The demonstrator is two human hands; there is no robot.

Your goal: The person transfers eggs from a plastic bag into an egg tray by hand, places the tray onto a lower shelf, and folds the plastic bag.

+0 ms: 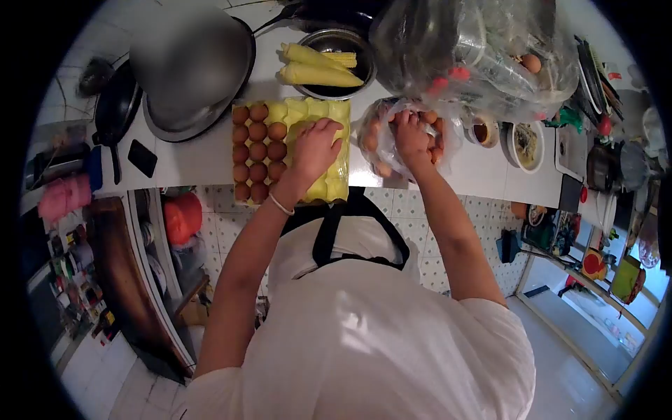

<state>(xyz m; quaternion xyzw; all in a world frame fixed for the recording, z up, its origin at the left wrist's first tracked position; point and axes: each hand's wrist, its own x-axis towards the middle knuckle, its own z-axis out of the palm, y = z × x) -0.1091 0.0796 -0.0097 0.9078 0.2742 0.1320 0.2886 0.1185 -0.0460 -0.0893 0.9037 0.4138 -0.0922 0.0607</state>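
Eggs [257, 150], brown and rounded, sit in a yellow tray [339, 183] and clear bag [450, 143]. Left hand [315, 150] curls over the tray, right hand [412, 137] reaches into the bag; I cannot tell either grip.

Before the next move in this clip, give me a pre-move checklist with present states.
1. Free cups in the egg tray: ok, toward its right side.
2. Tray fully on the counter: not ok, its near edge appears to overhang.
3. Left hand holding an egg: cannot tell, fingers curl downward over the tray.
4. Right hand at the bag of eggs: ok.
5. Right-hand grip on an egg: cannot tell.
6. Corn bowl clear of both hands: ok.
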